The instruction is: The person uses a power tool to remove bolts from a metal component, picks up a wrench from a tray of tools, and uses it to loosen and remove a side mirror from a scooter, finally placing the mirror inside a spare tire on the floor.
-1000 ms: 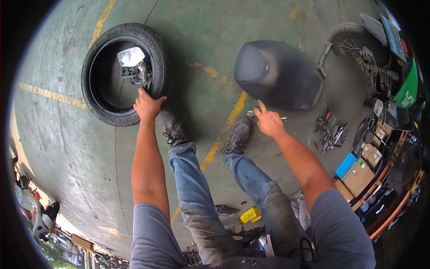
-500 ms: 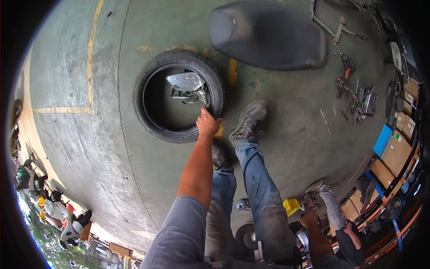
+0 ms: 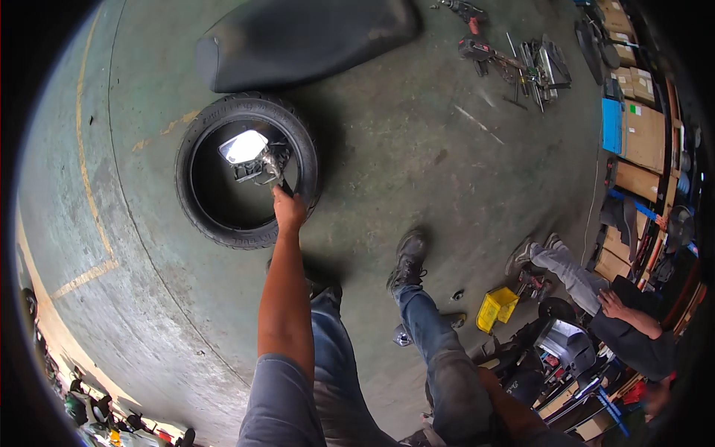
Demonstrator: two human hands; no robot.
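Observation:
A black tyre [image 3: 191,195] lies at the left of the view, below the seat. My left hand [image 3: 289,208] is closed on its near right edge, with the arm stretched out. Inside the ring are a mirror [image 3: 244,147] with a bright, reflecting face and some dark and metallic parts [image 3: 267,170] close to my fingers. Whether the tyre rests flat or is slightly raised, I cannot tell. My right forearm shows low on the right beside my leg, but the hand is hidden.
A long black scooter seat [image 3: 313,37] lies beyond the tyre. A cordless drill [image 3: 475,46] and several hand tools [image 3: 544,71] lie at the far right. A yellow bin [image 3: 495,309], cardboard boxes [image 3: 644,138] and another person [image 3: 633,320] are on the right.
The tyre, with the mirror inside, has moved right across the floor, closer under the seat, with my left hand on it. My view has shifted right. My right hand has gone out of sight.

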